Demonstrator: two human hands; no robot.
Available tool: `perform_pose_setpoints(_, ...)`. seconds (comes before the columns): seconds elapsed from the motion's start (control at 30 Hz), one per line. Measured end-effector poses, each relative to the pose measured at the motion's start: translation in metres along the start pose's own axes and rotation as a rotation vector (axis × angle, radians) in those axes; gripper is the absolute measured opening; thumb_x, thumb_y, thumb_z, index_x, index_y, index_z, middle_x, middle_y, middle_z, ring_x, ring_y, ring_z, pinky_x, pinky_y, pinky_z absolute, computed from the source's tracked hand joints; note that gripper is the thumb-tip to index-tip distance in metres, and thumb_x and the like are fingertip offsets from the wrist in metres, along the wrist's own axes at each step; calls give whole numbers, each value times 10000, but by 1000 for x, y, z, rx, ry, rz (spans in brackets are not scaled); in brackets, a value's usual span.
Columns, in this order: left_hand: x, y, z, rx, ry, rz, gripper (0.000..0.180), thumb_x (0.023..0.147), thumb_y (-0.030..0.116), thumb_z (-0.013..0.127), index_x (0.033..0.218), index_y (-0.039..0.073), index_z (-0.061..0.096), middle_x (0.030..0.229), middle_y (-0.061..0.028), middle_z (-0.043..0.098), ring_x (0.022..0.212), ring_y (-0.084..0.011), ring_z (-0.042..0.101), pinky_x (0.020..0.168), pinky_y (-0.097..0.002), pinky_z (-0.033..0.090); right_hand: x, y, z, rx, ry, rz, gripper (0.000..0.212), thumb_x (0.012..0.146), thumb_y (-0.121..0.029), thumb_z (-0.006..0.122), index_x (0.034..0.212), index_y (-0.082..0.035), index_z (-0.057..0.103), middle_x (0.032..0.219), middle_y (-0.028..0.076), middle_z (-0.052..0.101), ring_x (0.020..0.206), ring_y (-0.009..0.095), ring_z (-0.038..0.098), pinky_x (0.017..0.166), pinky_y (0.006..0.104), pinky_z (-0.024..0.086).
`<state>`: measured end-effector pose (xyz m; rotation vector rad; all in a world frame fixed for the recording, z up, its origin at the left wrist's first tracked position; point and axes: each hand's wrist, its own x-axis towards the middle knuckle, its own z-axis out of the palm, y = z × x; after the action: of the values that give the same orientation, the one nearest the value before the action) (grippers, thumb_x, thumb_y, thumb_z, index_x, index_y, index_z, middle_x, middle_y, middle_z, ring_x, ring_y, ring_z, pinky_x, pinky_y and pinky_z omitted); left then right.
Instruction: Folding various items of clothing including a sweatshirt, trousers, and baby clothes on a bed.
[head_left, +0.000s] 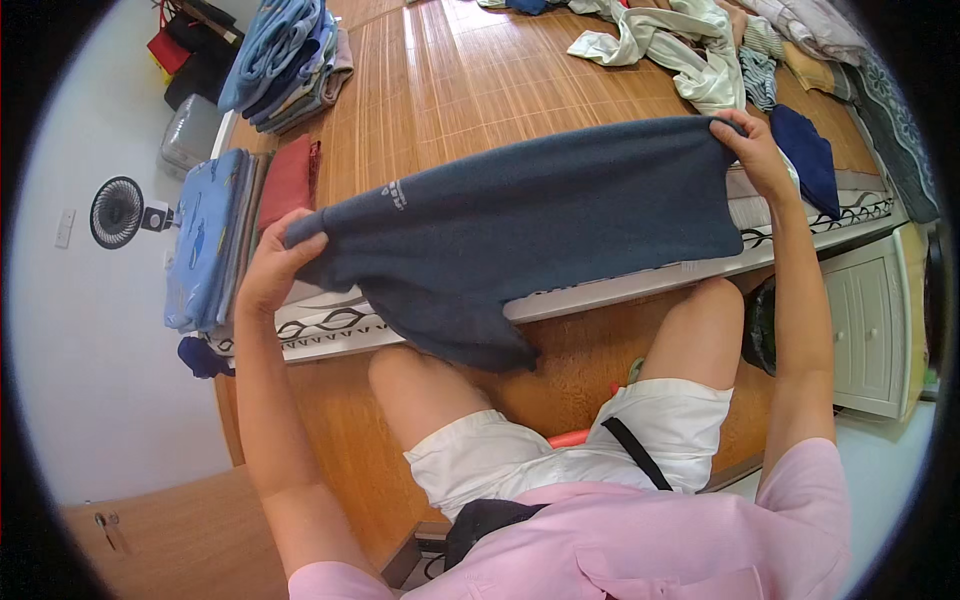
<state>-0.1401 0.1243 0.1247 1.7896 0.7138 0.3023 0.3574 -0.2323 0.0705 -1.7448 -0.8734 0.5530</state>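
White shorts (475, 450) nearest, short of the bed (430, 80). Next, dark navy short-sleeved shirt (560, 210), held up across the bed's near edge, apparently doubled lengthwise. Long axis runs left to right, right end tipped farther over the bed. Loose sleeve (465, 330) dangles just short of the bed's edge.

Left hand (270, 262), over the bed's near-left edge, pinches what looks like the shoulder end, thumb on top; it's the one closer to the body. Right hand (758, 155), farther in over the bed's right part, pinches the upper hem corner. Shirt spans between them, upper edge taut, lower edge slack.

Bed's left side: folded blue patterned textile (205, 240), brick-red cloth (288, 180) beside it. Bed's right: folded navy cloth (805, 160). Bed's far left: clothes stack (270, 60); far right: rumpled white garments (690, 50).
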Motion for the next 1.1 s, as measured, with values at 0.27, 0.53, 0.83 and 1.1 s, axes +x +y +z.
perform_pose_setpoints(0.27, 74, -1, 7, 192, 16, -229, 309, 891, 257, 674, 1062, 2, 639, 894, -18, 670, 763, -90, 611, 698, -239, 481, 75, 8, 17, -334, 45, -12, 335, 856, -346, 681, 1014, -51, 708, 898, 9, 647, 851, 90, 561, 763, 225, 426)
perform_pose_setpoints(0.53, 135, -57, 41, 1201, 587, 13, 464, 868, 252, 663, 1249, 17, 544, 1227, -150, 597, 1087, -275, 588, 886, -417, 463, 138, 78, 25, -372, 304, -48, 430, 822, -371, 688, 1098, -41, 683, 935, 117, 704, 847, 215, 665, 774, 333, 513)
perform_pose_setpoints(0.83, 98, -54, 135, 1115, 144, 175, 635, 933, 462, 499, 1476, 181, 327, 1541, -167, 241, 1440, -300, 197, 1153, -494, 98, 35, 25, 149, -980, -240, -408, 654, 903, -632, 409, 1431, -246, 407, 1525, 75, 311, 1423, 260, 248, 1135, 536, 184)
perform_pose_setpoints(1.1, 108, -69, 122, 1111, 205, 70, 725, 912, 589, 434, 1502, 200, 269, 1562, -163, 184, 1455, -304, 136, 1160, -483, 65, 67, 71, 8, -1101, 15, 195, 716, 904, -665, 326, 1489, -254, 291, 1570, 88, 200, 1416, 341, 240, 1146, 451, 210)
